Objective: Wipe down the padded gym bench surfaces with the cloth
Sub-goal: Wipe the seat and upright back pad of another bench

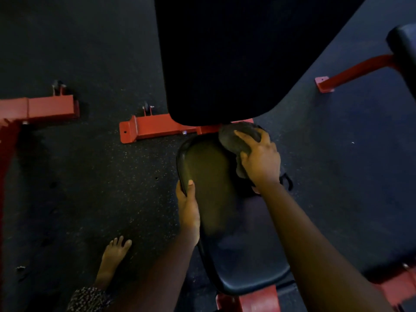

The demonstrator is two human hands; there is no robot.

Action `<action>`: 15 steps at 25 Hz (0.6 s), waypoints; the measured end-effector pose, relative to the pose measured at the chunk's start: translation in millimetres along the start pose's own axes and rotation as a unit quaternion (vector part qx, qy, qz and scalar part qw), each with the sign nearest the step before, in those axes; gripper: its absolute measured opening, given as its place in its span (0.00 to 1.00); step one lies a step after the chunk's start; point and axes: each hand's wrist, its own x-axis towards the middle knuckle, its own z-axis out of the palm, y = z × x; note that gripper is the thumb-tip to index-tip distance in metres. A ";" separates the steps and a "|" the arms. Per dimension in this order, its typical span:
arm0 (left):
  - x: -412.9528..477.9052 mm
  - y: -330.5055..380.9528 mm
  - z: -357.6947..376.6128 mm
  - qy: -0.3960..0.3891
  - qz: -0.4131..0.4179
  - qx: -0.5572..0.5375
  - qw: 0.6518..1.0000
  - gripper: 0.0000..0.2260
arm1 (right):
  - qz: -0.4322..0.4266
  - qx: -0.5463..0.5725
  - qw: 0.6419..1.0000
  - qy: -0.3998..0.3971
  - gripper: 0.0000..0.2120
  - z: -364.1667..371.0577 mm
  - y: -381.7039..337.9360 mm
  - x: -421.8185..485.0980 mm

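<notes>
The black padded seat (209, 174) of a red-framed gym bench lies below me, and its black padded backrest (225, 59) rises beyond it. My right hand (261, 158) grips a bunched dark grey cloth (238, 137) and presses it on the seat's far right corner, just under the backrest's lower edge. My left hand (188, 206) holds the seat's left edge, thumb on top and fingers wrapped under the rim. The seat's right side is partly hidden by my right forearm.
The bench's red floor crossbar (153, 129) lies behind the seat. Another red frame (38, 109) stands at far left, and a red bar with a black pad (403, 48) at upper right. My bare foot (112, 257) is on the speckled black rubber floor.
</notes>
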 end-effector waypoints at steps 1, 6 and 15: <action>-1.6 2.8 0.1 -0.006 -0.005 0.002 1.000 0.23 | 0.022 0.013 1.000 -0.002 0.24 -3.3 -0.7 -4.8; 2.4 15.3 -18.8 -0.022 0.024 0.116 0.993 0.27 | 0.058 0.028 0.997 0.036 0.27 1.0 -28.7 -60.9; 47.9 29.5 -41.4 -0.168 0.483 0.602 0.613 0.27 | 0.082 -0.105 0.984 0.121 0.31 64.5 -43.8 -116.1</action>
